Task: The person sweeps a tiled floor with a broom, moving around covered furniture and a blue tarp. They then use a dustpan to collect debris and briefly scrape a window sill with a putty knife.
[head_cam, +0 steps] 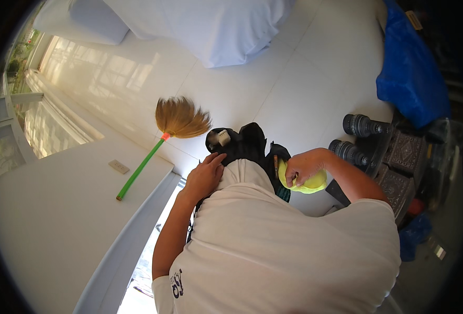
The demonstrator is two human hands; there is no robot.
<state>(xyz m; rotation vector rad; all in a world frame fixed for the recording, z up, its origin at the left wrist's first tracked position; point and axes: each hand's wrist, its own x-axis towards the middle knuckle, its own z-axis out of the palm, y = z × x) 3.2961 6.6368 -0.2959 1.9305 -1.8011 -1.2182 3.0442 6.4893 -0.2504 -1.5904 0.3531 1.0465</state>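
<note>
At the right side of my waist, my right hand [305,167] grips a bunched yellow-green cloth [314,183]. Beside the cloth, a slim phone-like object with an orange-brown edge [276,167] stands against black fabric. My left hand [204,176] rests at the other side of my waist, over the hem of my white shirt, its fingertips touching black clothing [251,143]. No object shows in it, though its palm is hidden. A small off-white object [224,137] lies on the black fabric ahead of these fingers.
A broom with tan bristles [181,117] and a green handle leans by a white wall with an outlet [118,166]. White cloth [231,31] drapes ahead on the tiled floor. At right are dark ringed turned pieces [363,125], carved patterned boxes [406,153] and a blue plastic sheet [412,74].
</note>
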